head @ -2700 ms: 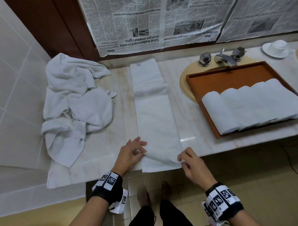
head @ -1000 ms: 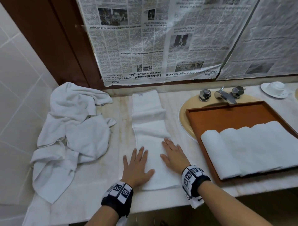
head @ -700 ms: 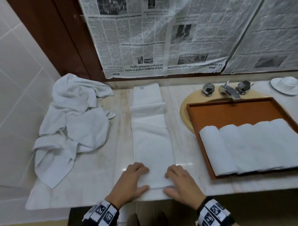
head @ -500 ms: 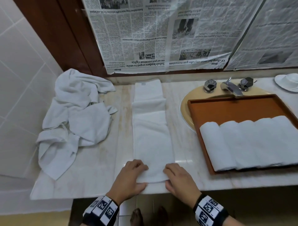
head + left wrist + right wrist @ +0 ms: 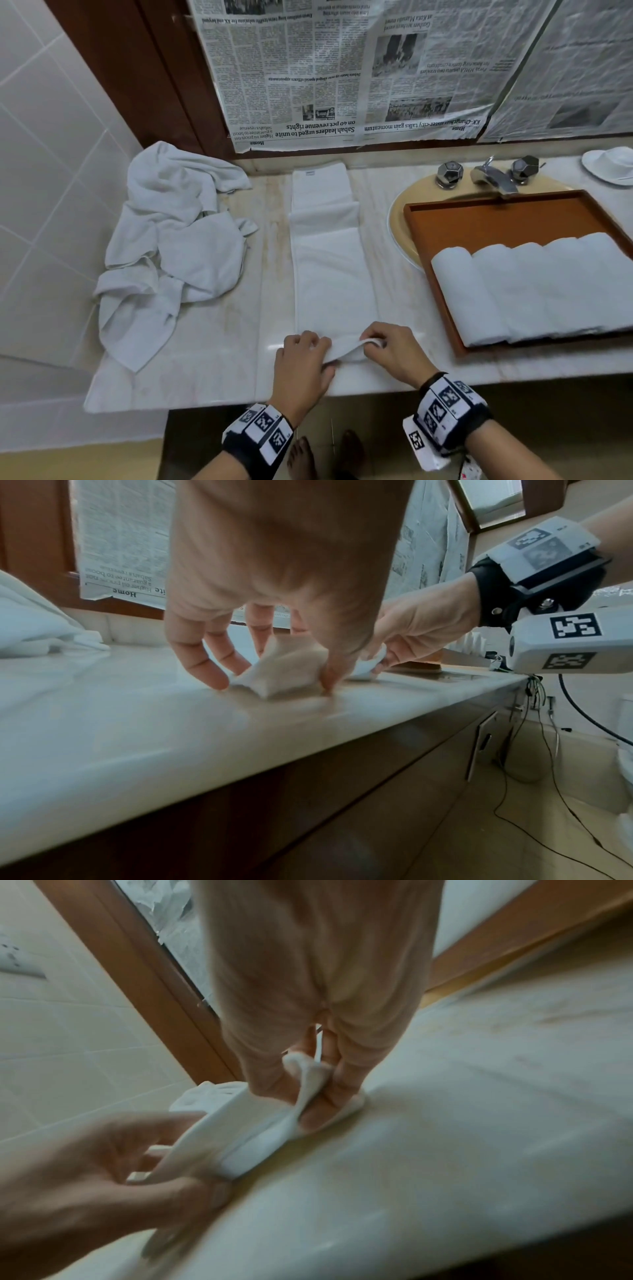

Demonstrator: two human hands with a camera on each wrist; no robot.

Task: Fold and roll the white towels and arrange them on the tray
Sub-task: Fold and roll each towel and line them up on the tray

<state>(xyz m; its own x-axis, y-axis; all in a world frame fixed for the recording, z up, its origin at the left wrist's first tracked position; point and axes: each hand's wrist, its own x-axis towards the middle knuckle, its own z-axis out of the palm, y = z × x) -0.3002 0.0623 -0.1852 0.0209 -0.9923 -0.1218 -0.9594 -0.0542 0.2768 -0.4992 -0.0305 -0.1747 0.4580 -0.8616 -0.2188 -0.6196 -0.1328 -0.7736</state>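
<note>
A white towel [image 5: 330, 260] folded into a long strip lies on the marble counter [image 5: 212, 342], running from the back wall to the front edge. My left hand [image 5: 301, 363] pinches its near left corner [image 5: 281, 666]. My right hand [image 5: 394, 353] pinches the near right corner [image 5: 304, 1085]. Between the hands the near end is lifted and curled back over the strip. A wooden tray [image 5: 496, 219] on the right holds several rolled white towels [image 5: 534, 291] side by side.
A heap of loose white towels [image 5: 171, 246] lies at the counter's left against the tiled wall. Behind the tray are a basin with a chrome tap [image 5: 493, 178] and a white cup on a saucer [image 5: 609, 164]. Newspaper [image 5: 342, 68] covers the wall behind.
Both hands went from pressing flat on the strip to its near end, where they have pinched the corners and lifted the edge into a first turn.
</note>
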